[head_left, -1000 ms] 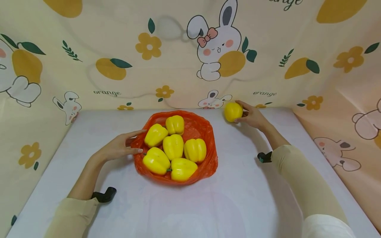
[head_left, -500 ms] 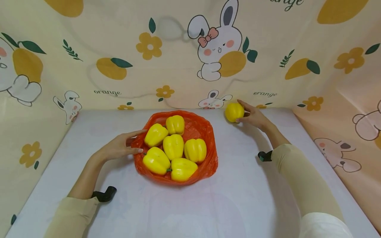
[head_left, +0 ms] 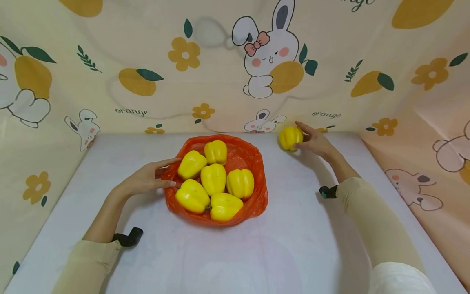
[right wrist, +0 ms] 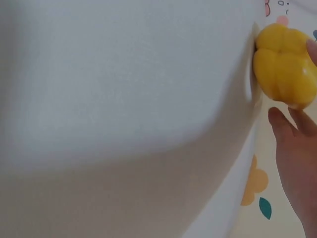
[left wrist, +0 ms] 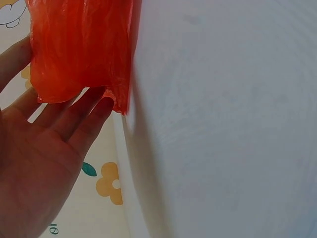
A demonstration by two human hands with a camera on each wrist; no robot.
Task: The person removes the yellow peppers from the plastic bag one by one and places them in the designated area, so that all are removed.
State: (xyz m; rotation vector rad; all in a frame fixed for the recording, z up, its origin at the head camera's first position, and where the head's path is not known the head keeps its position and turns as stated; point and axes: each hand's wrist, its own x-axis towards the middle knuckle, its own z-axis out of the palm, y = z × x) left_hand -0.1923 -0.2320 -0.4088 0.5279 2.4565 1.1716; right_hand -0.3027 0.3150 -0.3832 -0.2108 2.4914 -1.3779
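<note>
A red plastic bag (head_left: 262,179), its mouth spread wide, sits on the table holding several yellow bell peppers (head_left: 213,179). My left hand (head_left: 145,179) rests against the bag's left side, thumb and fingers spread along the rim. In the left wrist view the extended fingers (left wrist: 89,119) touch the bag (left wrist: 79,49). At the table's far edge, right of the bag, my right hand (head_left: 316,143) holds a single yellow bell pepper (head_left: 290,138) between thumb and fingers. That pepper (right wrist: 282,69) is close to the table surface in the right wrist view.
A white-covered table (head_left: 205,257) lies beneath everything. Cloth walls (head_left: 216,94) printed with rabbits and oranges close off the back and both sides. Each wrist carries a small dark camera mount (head_left: 130,237).
My right hand and the single pepper have shifted slightly to the right. The left hand, the bag and its peppers stay in place, while the head view tips a little.
</note>
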